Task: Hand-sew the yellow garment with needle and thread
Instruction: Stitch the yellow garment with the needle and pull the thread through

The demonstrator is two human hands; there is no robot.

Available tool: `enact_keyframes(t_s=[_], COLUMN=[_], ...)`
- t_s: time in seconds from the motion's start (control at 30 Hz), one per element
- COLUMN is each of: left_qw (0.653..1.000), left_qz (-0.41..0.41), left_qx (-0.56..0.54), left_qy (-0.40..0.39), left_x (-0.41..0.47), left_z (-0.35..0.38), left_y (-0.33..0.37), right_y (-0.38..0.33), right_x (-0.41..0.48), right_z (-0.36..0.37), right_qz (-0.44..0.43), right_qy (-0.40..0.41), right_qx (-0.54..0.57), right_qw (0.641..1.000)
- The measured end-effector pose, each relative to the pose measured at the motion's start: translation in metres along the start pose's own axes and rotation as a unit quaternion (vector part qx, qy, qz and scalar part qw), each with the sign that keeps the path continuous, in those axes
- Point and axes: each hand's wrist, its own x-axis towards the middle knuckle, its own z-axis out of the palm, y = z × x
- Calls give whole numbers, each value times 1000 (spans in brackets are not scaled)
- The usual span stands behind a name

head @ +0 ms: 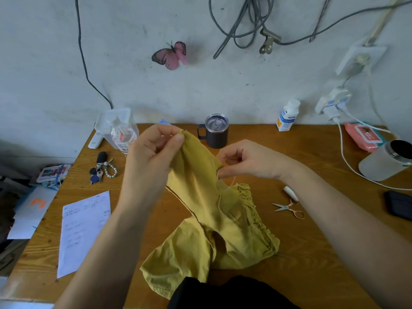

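Above the table (312, 253), yellow garment (207, 210) stretched between pinching hands (left end higher)

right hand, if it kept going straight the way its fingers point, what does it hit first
Its fingers point left, so the right hand would likely meet the yellow garment it already pinches, then the left hand; depth is unclear.

Scuffed pale wall (200, 90) behind a wooden table (312, 253).

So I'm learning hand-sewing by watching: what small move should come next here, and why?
Probably draw the right hand away to pull the thread snug. The left hand holds the yellow garment lifted by its top edge, the right pinches at its side edge, and loose thread hangs below those fingers. The needle itself isn't discernible.
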Motion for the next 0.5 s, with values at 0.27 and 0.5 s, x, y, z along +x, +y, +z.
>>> enact_keyframes(t_s=[0.27,0.5], left_qw=[1000,989], left_qz=[13,121], left_qx=[-9,75], left_qy=[-4,-25], left_x=[14,8], left_z=[-17,-9], left_y=[2,-10], right_y=[-7,10], right_x=[14,16], right_z=[-9,-25], right_qz=[-3,7], right_qy=[-18,199], right_qx=[62,-134], right_qw=[998,971])
